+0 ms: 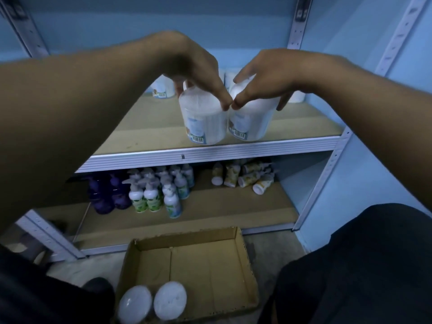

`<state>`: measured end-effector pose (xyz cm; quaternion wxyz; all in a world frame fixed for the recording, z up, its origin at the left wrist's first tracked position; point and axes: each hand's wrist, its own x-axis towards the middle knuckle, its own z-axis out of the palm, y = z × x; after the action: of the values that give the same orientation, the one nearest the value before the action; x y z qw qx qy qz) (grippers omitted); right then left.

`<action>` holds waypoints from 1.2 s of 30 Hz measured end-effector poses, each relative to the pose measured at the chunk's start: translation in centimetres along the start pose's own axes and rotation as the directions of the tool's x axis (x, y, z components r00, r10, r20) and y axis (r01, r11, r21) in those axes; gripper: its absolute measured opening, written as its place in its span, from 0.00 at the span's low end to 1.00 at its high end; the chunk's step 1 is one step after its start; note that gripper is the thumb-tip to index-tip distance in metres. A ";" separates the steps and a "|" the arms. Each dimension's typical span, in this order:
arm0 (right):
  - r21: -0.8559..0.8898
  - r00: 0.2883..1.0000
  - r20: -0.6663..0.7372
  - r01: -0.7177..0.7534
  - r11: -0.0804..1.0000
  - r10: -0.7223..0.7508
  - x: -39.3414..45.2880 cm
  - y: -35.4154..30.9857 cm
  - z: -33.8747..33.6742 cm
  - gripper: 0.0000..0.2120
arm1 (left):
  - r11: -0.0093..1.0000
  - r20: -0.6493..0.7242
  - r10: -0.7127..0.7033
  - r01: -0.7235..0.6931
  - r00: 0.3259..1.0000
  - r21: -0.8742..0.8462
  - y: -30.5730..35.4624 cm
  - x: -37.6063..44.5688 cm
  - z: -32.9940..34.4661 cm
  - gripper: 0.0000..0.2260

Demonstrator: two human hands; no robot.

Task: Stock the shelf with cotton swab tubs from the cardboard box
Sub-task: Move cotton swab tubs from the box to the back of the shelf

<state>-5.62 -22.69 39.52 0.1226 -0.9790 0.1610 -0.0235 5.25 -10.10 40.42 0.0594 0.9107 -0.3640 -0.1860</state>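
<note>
1. Two cotton swab tubs are at the front of the upper shelf [140,139], side by side and touching: the left tub [202,118] and the right tub [251,118]. Both stand roughly upright, long axis vertical, barcodes facing out, right over the shelf's front lip.
2. The left hand [196,73] comes down over the left tub's lid, fingers curled round its top and gripping it. The right hand [264,76] does the same on the right tub. Each tub hangs straight below its own fingers, and the two thumbs nearly meet between them.
3. From where I stand I can't quite tell whether the bases rest on the board or sit just above it.
4. Behind them, more tubs [163,88] line the back of the shelf, so the open run lies straight back from the hands.
5. Down on the floor, the cardboard box [210,265] holds two last tubs [152,300] in its near left corner.
6. Pump bottles [149,192] fill the lower shelf.
</note>
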 end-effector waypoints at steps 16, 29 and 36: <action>0.016 0.996 0.043 -0.076 0.997 0.075 5.9 2.4 3.0 0.33 | 1.000 0.021 -0.007 0.007 1.000 0.016 -0.9 7.1 0.8 0.30; 0.003 0.999 0.030 -0.034 0.999 0.034 7.3 4.7 3.3 0.32 | 1.000 -0.007 0.001 -0.001 1.000 0.021 -1.5 8.0 0.8 0.35; -0.113 0.998 0.005 0.059 0.992 -0.059 5.7 4.7 2.5 0.30 | 0.999 -0.044 0.048 -0.048 0.998 0.007 -2.5 6.5 0.0 0.34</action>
<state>-1.43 -28.30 36.01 0.0661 -0.9888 0.1330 -0.0173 11.15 -12.74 37.93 0.0692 0.9057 -0.3849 -0.1634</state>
